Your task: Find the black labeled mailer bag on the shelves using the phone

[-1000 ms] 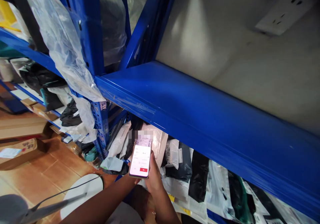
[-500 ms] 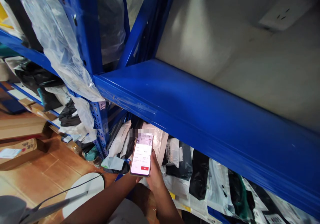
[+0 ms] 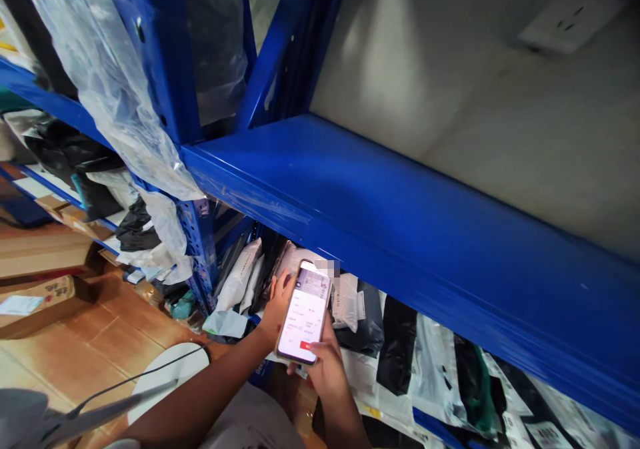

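phone (image 3: 303,314) is glowing at six o'clock of the view, its top end pointing between twelve and one. the right hand (image 3: 328,363) is holding it from five o'clock, the grip pinching its case while the thumb (image 3: 321,349) is overlapping the three o'clock end of a lit red button (image 3: 305,345). the left hand (image 3: 274,310) is sitting at nine o'clock of the phone; the phone is hiding part of that hand, so i cannot tell whether its grip is closing on anything. a white parcel (image 3: 241,275) is leaning at ten o'clock of the left hand, and a labelled parcel (image 3: 344,305) is lying at three o'clock of the phone. a blue shelf (image 3: 400,229) is stretching across at two o'clock of the phone. clear plastic sheeting (image 3: 113,95) is hanging at ten o'clock of the view.
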Demonstrator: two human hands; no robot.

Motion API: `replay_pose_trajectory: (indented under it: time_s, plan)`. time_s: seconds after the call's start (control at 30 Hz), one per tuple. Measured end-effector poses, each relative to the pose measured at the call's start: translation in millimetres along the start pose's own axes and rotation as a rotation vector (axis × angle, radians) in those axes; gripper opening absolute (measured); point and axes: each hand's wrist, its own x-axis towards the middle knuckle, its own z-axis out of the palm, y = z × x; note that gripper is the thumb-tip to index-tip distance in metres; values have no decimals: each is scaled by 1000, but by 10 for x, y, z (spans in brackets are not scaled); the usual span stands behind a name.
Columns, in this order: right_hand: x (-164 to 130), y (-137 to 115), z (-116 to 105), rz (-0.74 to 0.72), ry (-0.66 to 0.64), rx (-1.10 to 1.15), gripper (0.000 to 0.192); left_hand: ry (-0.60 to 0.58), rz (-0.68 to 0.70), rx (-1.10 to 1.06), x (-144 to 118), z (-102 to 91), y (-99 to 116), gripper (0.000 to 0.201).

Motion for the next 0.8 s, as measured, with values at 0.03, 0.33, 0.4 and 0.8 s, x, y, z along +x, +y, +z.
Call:
replay_pose_trajectory:
  time_s: [0.03, 0.33, 0.4, 0.8]
  plan:
    - [-12, 0, -54, -13, 28, 30, 94, 24, -14, 19, -17, -66, 46, 36]
    - [-144, -53, -473, -50, 171, -32, 93, 125, -271, 192, 226, -406, 279, 41]
    - [-134, -64, -503, -56, 185, -21, 95, 77, -306, 207, 323, -421, 313, 56]
    - [-133, -34, -597, -70, 232, -28, 101, -40, -215, 133, 171, -375, 288, 37]
